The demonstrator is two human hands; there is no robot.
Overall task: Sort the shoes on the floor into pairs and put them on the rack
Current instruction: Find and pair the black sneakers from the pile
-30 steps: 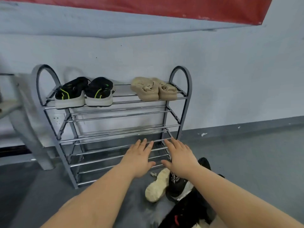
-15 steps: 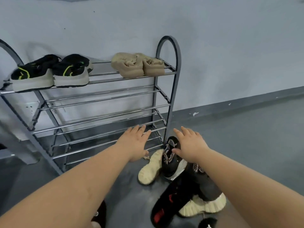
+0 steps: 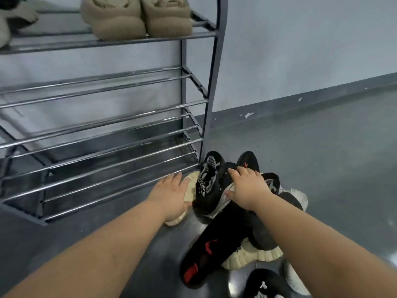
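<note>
Reaching into the tangled shoe pile [image 3: 232, 229] at 5 o'clock of the rack [image 3: 212, 87], both hands lay spread flat: left hand [image 3: 171, 194] on a cream sole [image 3: 190, 190], right hand [image 3: 247, 188] on black sneakers [image 3: 209, 183]; mismatched shoes risked being lifted together.

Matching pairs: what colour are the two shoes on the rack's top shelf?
Both shoes are beige, seen in the head view.
</note>
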